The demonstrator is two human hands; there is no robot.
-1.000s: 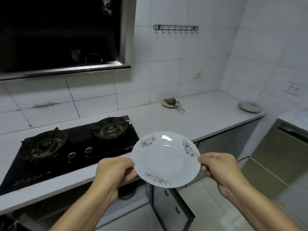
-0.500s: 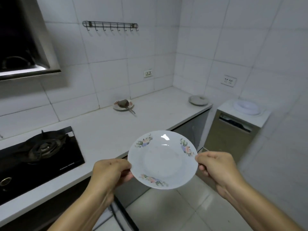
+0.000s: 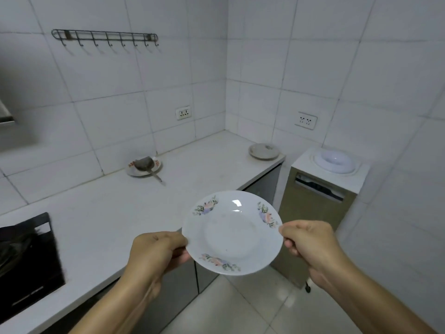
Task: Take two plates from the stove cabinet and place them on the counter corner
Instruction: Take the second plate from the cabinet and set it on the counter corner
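A white plate with flower prints [image 3: 232,233] is held in the air in front of me, just off the counter's front edge. My left hand [image 3: 157,250] grips its left rim and my right hand [image 3: 308,242] grips its right rim. The white counter [image 3: 115,213] runs from the stove on the left to the far corner by the walls. Whether a second plate sits under the held one cannot be told. The stove cabinet is out of view.
A small plate with a dark spoon-like utensil [image 3: 144,166] lies near the back wall. A grey dish [image 3: 264,151] sits at the counter's right end. The black stove [image 3: 26,259] is at the left. A water dispenser [image 3: 322,196] stands right of the counter. A hook rail [image 3: 104,38] hangs above.
My view has swung to the right, away from the stove and toward the counter corner. Both hands keep the same grip on the plate, which stays in front of me.
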